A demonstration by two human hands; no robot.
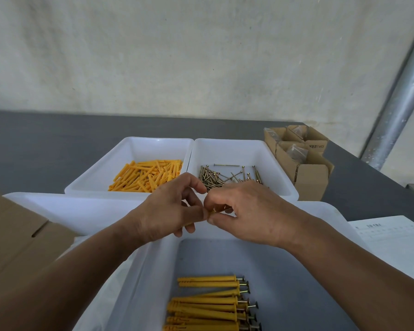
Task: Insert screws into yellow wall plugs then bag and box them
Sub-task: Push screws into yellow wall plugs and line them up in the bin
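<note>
Yellow wall plug (211, 212) sits mid-frame between both hands, above the far edge of the near bin (153, 271), mostly hidden by fingers. Left hand (167, 209) has fingers curled round the plug, gripping it to keep it steady. Right hand (249, 211) pinches thumb and forefinger at the plug's open end on what looks like a screw (221, 208); only a brassy glint shows, so how deep it sits can't be told. Judged step: pushing the screw in. Held over the near bin probably so the finished piece drops straight onto the assembled plugs (208, 304), which lie there with heads all to the right. Supply is just beyond the hands for short reaches: loose plugs (146, 175) in the far left bin (129, 142), loose screws (215, 177) in the far right bin (273, 154). Cardboard boxes (306, 173) far right hold bagged sets. Flat cardboard (14, 235) at left, paper sheet (392, 240) at right, grey table (34, 144).
</note>
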